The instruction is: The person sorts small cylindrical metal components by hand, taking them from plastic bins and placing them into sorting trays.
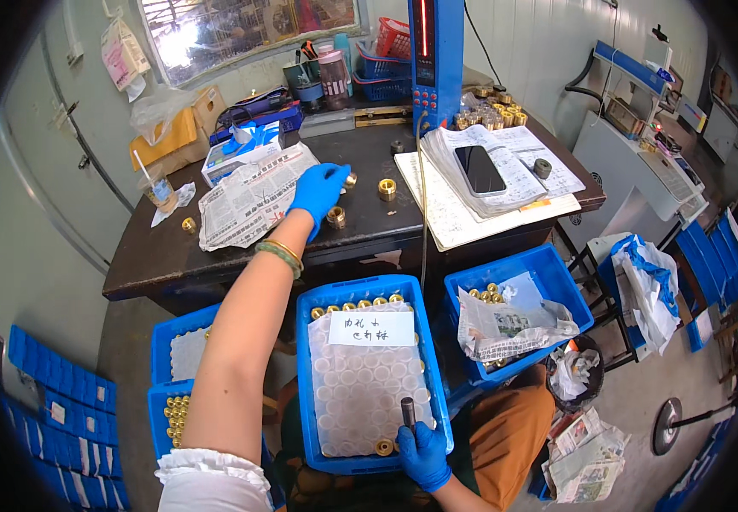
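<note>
My left hand [321,194], in a blue glove, reaches over the dark table with its fingers closed on a small brass fitting [351,180]. Just below that hand a second brass fitting [336,217] stands on the table, and a third brass ring [387,189] is to its right. My right hand [424,458], also gloved in blue, grips a short dark metal rod [408,411] upright at the near right corner of a blue crate [307,401]. Beside the rod a single brass fitting [383,446] lies on the translucent sheet that covers the rings in the crate.
A handwritten card [372,328] lies on the crate's sheet. Papers with a phone [480,171] cover the table's right side; a blue measuring column [437,68] stands behind. Newspaper [245,196] lies at left. Another blue crate [518,264] is at right, near a bin [575,371].
</note>
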Demonstrator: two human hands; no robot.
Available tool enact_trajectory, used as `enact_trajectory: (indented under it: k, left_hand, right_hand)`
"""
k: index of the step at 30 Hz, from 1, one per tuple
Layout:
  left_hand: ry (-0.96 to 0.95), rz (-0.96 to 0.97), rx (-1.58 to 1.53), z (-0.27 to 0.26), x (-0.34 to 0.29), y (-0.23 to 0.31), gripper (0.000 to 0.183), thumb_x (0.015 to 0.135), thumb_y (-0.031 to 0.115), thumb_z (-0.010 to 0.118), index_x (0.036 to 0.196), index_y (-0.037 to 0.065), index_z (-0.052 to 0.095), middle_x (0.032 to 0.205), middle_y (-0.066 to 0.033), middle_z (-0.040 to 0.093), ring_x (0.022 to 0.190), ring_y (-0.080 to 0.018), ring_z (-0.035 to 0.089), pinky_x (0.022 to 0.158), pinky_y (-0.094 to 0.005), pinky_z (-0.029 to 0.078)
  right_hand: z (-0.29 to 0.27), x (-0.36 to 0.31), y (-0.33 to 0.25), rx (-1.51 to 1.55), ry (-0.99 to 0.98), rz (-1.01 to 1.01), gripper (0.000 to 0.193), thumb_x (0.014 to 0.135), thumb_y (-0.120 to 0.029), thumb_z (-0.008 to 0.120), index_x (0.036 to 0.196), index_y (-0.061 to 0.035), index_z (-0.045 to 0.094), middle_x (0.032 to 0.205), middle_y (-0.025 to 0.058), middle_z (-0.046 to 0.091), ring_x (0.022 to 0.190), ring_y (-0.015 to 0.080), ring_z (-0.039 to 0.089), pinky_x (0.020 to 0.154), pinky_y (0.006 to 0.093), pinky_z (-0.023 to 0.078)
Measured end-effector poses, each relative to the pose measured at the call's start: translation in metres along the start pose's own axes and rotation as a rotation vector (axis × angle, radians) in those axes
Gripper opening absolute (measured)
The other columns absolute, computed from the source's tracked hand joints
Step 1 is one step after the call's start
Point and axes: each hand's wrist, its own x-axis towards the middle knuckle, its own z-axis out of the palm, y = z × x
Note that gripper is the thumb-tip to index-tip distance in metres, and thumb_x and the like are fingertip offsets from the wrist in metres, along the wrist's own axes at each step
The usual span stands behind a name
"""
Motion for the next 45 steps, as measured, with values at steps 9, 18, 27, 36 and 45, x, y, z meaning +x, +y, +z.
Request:
enact_trajectory:
  k: [9, 18, 27, 36, 45]
  left_hand:
    - [-0.166, -0.428, -0.531, -0.012, -0.005, 0.018, 0.052, 0.077, 0.059, 0.048, 0.075, 0.007, 0.056, 0.061, -0.002, 0.052, 0.045, -0.0076, 0.041, 0.038, -0.0201, 0.029]
    - [-0.16, -0.481, -0.444, -0.017, -0.014, 0.025, 0.052, 0.076, 0.061, 0.048, 0.067, 0.009, 0.055, 0.055, 0.0, 0.047, 0.044, -0.0071, 0.04, 0.038, -0.0204, 0.028]
    - [-0.129, 0.05, 0.227, -0.013, -0.007, -0.006, 0.04, 0.073, 0.037, 0.061, 0.094, 0.003, 0.063, 0.093, -0.0141, 0.061, 0.085, -0.0256, 0.058, 0.076, -0.0334, 0.045]
    - [-0.196, 0.301, 0.601, -0.003, -0.022, -0.005, 0.034, 0.074, 0.025, 0.061, 0.103, 0.007, 0.058, 0.097, -0.0195, 0.058, 0.09, -0.0334, 0.055, 0.078, -0.0369, 0.045]
    - [0.029, 0.059, 0.615, 0.014, 0.007, -0.013, 0.02, 0.072, 0.02, 0.059, 0.085, 0.004, 0.061, 0.087, -0.018, 0.06, 0.083, -0.0322, 0.057, 0.075, -0.0386, 0.045]
  right_hand:
    - [-0.002, 0.0, -0.001, 0.0, -0.016, -0.006, 0.019, 0.075, -0.01, 0.059, 0.061, -0.0035, 0.047, 0.05, 0.0163, 0.049, 0.043, 0.0307, 0.051, 0.04, 0.0376, 0.038]
    - [-0.001, 0.0, 0.0, -0.007, -0.012, -0.024, 0.02, 0.076, -0.01, 0.059, 0.061, -0.0043, 0.047, 0.047, 0.0144, 0.047, 0.04, 0.0286, 0.05, 0.039, 0.0359, 0.037]
    - [0.0, 0.0, -0.002, 0.006, -0.009, -0.031, 0.02, 0.076, -0.011, 0.059, 0.061, -0.0042, 0.048, 0.048, 0.0145, 0.048, 0.041, 0.028, 0.051, 0.04, 0.0355, 0.038]
    - [-0.004, 0.002, -0.005, -0.026, -0.01, -0.039, 0.019, 0.076, -0.012, 0.059, 0.062, -0.0035, 0.049, 0.05, 0.0146, 0.05, 0.042, 0.0278, 0.051, 0.04, 0.0346, 0.038]
    - [-0.003, 0.002, -0.009, -0.021, -0.016, -0.019, 0.018, 0.076, -0.012, 0.06, 0.063, -0.0027, 0.051, 0.05, 0.015, 0.05, 0.041, 0.0276, 0.051, 0.04, 0.0346, 0.038]
